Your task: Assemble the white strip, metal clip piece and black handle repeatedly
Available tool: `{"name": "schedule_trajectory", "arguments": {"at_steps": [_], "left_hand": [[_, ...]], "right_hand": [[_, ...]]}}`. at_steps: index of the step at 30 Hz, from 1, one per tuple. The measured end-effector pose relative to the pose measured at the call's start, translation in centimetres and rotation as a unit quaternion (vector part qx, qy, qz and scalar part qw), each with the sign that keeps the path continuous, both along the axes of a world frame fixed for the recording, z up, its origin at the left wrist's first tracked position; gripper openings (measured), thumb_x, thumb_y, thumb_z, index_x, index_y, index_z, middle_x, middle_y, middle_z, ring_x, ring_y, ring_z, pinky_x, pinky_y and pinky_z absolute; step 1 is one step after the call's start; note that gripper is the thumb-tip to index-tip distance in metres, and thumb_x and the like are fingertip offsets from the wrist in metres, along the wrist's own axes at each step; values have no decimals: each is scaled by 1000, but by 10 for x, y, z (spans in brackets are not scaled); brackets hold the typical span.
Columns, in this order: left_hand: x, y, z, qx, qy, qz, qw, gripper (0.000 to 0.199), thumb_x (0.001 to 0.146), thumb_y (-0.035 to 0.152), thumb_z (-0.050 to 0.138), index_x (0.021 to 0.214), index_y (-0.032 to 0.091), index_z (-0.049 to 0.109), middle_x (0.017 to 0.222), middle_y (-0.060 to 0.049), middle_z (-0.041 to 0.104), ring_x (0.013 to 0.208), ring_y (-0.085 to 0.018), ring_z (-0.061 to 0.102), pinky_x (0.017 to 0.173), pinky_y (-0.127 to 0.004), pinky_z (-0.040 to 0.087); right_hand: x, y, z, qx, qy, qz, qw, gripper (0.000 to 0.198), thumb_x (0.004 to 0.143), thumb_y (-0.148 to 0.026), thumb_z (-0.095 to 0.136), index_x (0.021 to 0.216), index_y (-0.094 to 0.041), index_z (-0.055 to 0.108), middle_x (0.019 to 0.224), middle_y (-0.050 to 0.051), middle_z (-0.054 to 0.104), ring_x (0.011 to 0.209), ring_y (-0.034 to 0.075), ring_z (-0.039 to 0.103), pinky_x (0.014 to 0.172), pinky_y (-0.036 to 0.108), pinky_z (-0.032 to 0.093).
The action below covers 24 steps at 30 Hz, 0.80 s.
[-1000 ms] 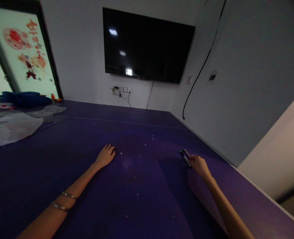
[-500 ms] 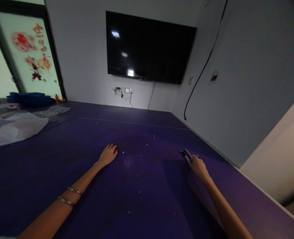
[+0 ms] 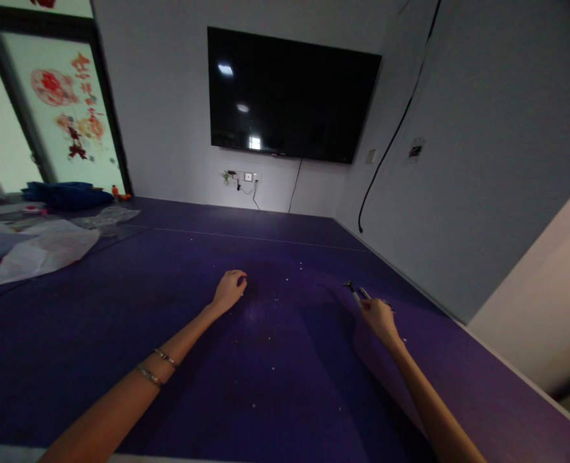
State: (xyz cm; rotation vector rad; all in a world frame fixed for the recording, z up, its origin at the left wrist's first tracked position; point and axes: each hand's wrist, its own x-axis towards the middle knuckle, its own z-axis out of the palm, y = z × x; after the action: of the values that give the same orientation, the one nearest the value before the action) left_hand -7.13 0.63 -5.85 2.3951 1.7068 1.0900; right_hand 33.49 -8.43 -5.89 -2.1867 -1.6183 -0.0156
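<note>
My right hand (image 3: pixel 380 316) is closed around the pale handle of a razor (image 3: pixel 352 290). Its dark crosswise head points away to the left, just over the purple tabletop (image 3: pixel 294 360). A second thin, silvery piece (image 3: pixel 364 293) sticks out of the same hand; its kind is unclear. To the left, my left hand (image 3: pixel 229 290) hovers at or near the surface with fingers curled toward the thumb. Whatever they pinch, if anything, is too small to make out. Small white scraps (image 3: pixel 301 265) are scattered over the tabletop between and in front of both hands.
Clear plastic bags (image 3: pixel 48 247) and papers lie at the left, with a dark blue cloth bundle (image 3: pixel 67 194) behind them. A television (image 3: pixel 289 96) hangs on the far wall. A black cable (image 3: pixel 391 138) dangles down the right wall.
My left hand has lifted from lying spread on the table, moved right and forward, and curled its fingers. My right hand has shifted slightly left, and the razor has turned in it.
</note>
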Motion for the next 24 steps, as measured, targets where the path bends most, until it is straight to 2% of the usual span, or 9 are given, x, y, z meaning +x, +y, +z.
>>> {"name": "schedule_trajectory", "arguments": {"at_steps": [3, 6, 8, 11, 12, 15, 19, 22, 24], "left_hand": [[46, -12, 12, -25, -60, -87, 994, 24, 78, 22, 45, 89, 16, 66, 96, -6, 67, 93, -19, 58, 89, -32, 41], [94, -22, 13, -114, -116, -170, 972, 22, 78, 24, 47, 80, 15, 67, 82, -7, 69, 76, -17, 62, 76, -29, 45], [121, -25, 9, -167, -163, -189, 954, 21, 78, 25, 49, 75, 13, 67, 79, -9, 68, 73, -17, 61, 71, -28, 46], [152, -24, 3, -303, -257, -163, 903, 30, 81, 33, 47, 70, 10, 64, 71, -11, 66, 57, -14, 58, 55, -26, 45], [158, -22, 3, -317, -267, -158, 896, 32, 82, 34, 45, 71, 10, 63, 70, -10, 66, 53, -12, 56, 51, -24, 44], [168, -18, 5, -343, -285, -145, 883, 34, 84, 35, 43, 72, 8, 61, 64, -9, 64, 44, -10, 53, 45, -23, 43], [161, -17, 14, -350, -299, -139, 876, 37, 83, 39, 44, 69, 9, 59, 57, -4, 60, 41, -9, 51, 41, -20, 42], [150, -19, 20, -333, -268, -132, 894, 43, 81, 45, 44, 62, 10, 60, 51, -3, 58, 38, -9, 48, 38, -19, 39], [143, -19, 22, -316, -207, -130, 917, 45, 81, 45, 43, 61, 10, 62, 50, -3, 58, 38, -9, 49, 38, -19, 38]], "right_hand": [[-28, 1, 16, 40, 8, 31, 999, 29, 79, -30, 47, 85, -17, 72, 78, 11, 71, 77, 24, 65, 56, 23, 38], [-61, 2, 29, 58, 18, 81, 995, 32, 81, -32, 43, 82, -18, 72, 74, 9, 70, 73, 22, 65, 54, 22, 36], [-81, 2, 33, 64, 18, 103, 992, 30, 82, -29, 43, 82, -19, 71, 74, 8, 70, 72, 20, 65, 54, 22, 35], [-108, 1, 36, 53, -6, 128, 990, 28, 82, -22, 43, 80, -19, 70, 76, 8, 69, 72, 19, 63, 54, 21, 34], [-115, 1, 37, 47, -18, 134, 990, 28, 82, -20, 42, 79, -18, 70, 77, 9, 69, 71, 18, 63, 54, 21, 34], [-134, -3, 36, 41, -52, 150, 986, 28, 84, -18, 40, 81, -17, 68, 80, 10, 66, 71, 16, 61, 58, 21, 36], [-151, -9, 36, 57, -84, 170, 980, 27, 83, -12, 40, 91, -15, 66, 86, 11, 63, 80, 16, 58, 71, 23, 38], [-160, -13, 35, 54, -98, 175, 978, 28, 83, -10, 41, 99, -16, 63, 92, 11, 60, 85, 17, 55, 76, 25, 39], [-167, -16, 34, 54, -115, 185, 974, 28, 84, -10, 41, 102, -15, 62, 95, 11, 60, 88, 19, 53, 77, 26, 39]]}}
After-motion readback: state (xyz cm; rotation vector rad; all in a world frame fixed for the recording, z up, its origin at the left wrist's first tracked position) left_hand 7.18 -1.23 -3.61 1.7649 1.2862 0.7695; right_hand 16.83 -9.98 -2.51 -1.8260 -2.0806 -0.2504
